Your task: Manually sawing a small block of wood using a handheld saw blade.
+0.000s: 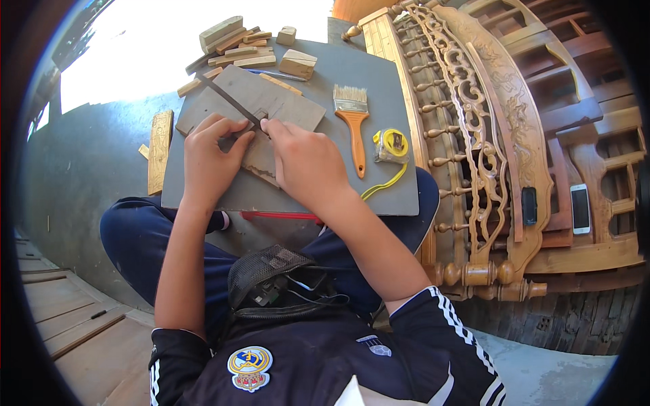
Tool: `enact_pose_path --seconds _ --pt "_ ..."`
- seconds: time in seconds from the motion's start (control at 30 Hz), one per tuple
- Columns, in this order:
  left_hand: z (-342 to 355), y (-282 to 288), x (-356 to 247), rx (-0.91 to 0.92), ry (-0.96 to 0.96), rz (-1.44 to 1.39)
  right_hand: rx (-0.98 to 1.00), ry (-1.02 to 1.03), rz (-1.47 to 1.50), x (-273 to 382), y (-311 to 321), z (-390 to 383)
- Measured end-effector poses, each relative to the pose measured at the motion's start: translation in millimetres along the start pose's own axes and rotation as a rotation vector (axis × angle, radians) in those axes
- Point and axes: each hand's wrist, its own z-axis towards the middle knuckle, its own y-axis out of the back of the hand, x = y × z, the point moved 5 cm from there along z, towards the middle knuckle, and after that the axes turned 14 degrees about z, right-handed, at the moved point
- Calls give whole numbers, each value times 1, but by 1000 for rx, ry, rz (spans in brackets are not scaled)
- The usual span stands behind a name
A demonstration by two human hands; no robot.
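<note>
On a grey tabletop point(379, 196) lies a grey-brown wooden board point(217, 101), set at an angle under both hands. A long, dark, flat strip point(229, 97), file-like in shape, slants across the board from its far left edge to my right hand point(301, 159). That hand is closed round the strip's near end, thumb pressed along it. My left hand point(213, 152) rests on the board just left of the strip, thumb and forefinger curled toward each other in a pinch. Whatever sits between these fingertips is too small to make out.
Wood offcuts point(233, 44) are heaped at the far side, beside a wood block point(298, 64) and a blue pen point(274, 73). Rightward lie a paintbrush point(353, 125) and a yellow tape measure point(391, 145). Carved wooden furniture point(487, 142) holds two phones point(580, 208) at the right.
</note>
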Motion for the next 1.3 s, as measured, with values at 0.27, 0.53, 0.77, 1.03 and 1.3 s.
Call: enact_pose_path --seconds 0.27,0.53,0.77,1.03,1.3 --pt "-1 -1 1 -38 18 78 -19 15 1 8 22 -59" --pt "4 1 4 31 -8 44 -2 -86 -28 19 63 -139" --pt "12 -1 10 77 70 109 24 -21 -50 5 82 -108" --pt "13 3 13 105 50 113 53 44 28 2 59 -128" --pt "11 3 12 88 4 61 -2 37 6 5 15 -59"
